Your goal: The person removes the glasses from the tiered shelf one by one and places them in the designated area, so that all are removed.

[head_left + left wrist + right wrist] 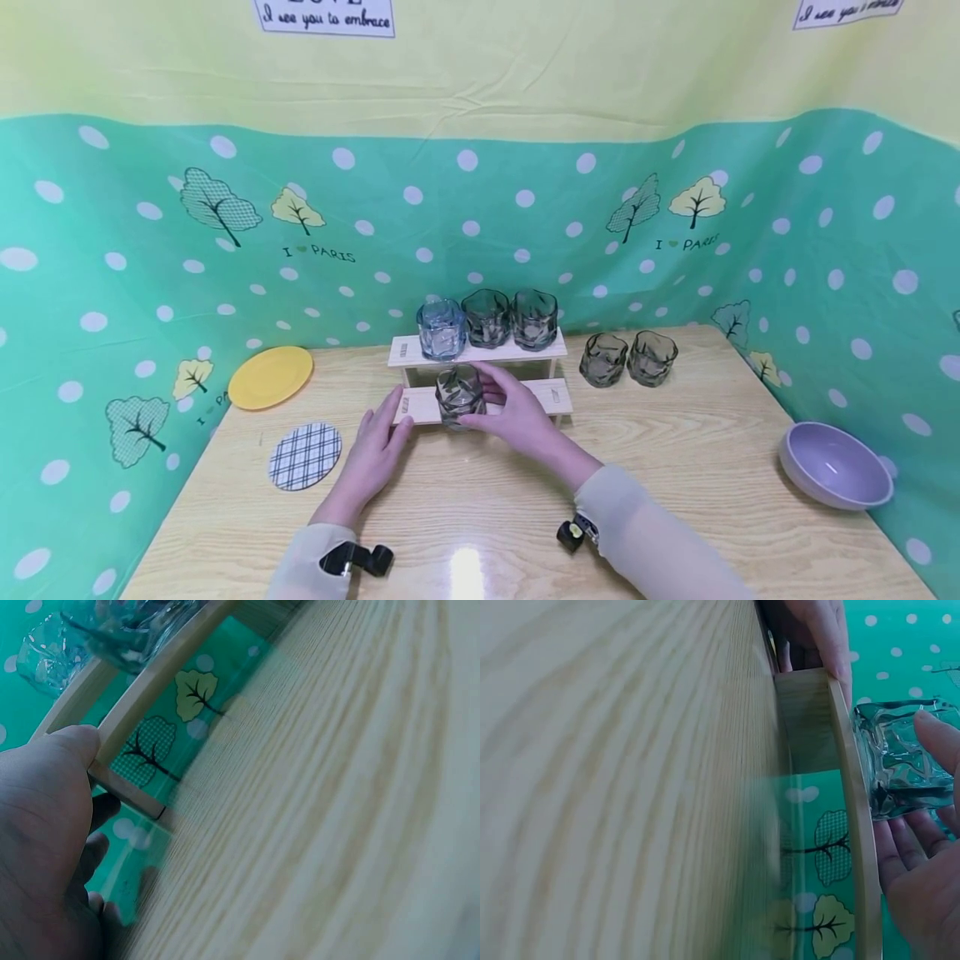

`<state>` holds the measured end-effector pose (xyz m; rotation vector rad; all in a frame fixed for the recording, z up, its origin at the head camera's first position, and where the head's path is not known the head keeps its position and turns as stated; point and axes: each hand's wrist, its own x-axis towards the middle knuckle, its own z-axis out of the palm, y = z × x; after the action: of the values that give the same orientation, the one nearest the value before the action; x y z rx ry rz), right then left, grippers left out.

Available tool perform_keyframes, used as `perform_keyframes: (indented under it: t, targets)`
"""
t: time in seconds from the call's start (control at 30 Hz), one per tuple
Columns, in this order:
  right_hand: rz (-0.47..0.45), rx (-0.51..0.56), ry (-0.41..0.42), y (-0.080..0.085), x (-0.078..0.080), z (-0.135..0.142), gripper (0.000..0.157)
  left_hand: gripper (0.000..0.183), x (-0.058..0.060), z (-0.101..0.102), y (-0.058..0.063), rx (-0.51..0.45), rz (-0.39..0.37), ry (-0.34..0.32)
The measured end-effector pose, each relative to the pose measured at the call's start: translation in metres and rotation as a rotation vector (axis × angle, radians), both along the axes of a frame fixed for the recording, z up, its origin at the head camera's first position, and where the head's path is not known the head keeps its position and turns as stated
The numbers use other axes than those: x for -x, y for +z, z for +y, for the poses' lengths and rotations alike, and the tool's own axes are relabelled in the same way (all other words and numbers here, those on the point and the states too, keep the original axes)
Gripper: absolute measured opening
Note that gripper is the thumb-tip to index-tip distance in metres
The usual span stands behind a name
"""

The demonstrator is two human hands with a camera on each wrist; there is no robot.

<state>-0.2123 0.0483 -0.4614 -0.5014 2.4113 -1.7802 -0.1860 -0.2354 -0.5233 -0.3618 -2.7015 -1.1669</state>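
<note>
A two-step wooden stand (422,403) is against the back of the table. My right hand (525,416) holds a dark grey glass cup (460,400) between thumb and fingers at the lower step. In the right wrist view, that glass (900,761) sits against the board, with fingers beneath and thumb above. My left hand (377,448) grips the left end of the lower step, its thumb on the front corner in the left wrist view. On the upper step stand a blue glass cup (441,330) and two grey glass cups (487,319), (534,320).
Two more grey glasses (603,360), (652,358) stand to the right of the stand. On the left lie a yellow plate (271,378), tilted against the curtain, and a checked round coaster (305,456). A purple bowl (834,465) leans at the right edge.
</note>
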Motion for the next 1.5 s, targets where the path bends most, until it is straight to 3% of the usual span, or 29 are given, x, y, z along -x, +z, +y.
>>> perform_keyframes:
  t: [0.37, 0.67, 1.5]
  targets:
    - [-0.012, 0.046, -0.125, 0.005, -0.01, 0.031, 0.095, 0.065, -0.001, -0.001, 0.0, -0.006, 0.005, -0.006]
    - [-0.006, 0.036, -0.198, 0.007, -0.01, 0.071, 0.096, 0.066, 0.0, 0.0, 0.001, -0.005, -0.007, -0.002]
    - [0.011, -0.098, -0.46, 0.048, -0.023, 0.18, 0.106, 0.065, -0.001, 0.0, 0.0, -0.008, 0.005, -0.004]
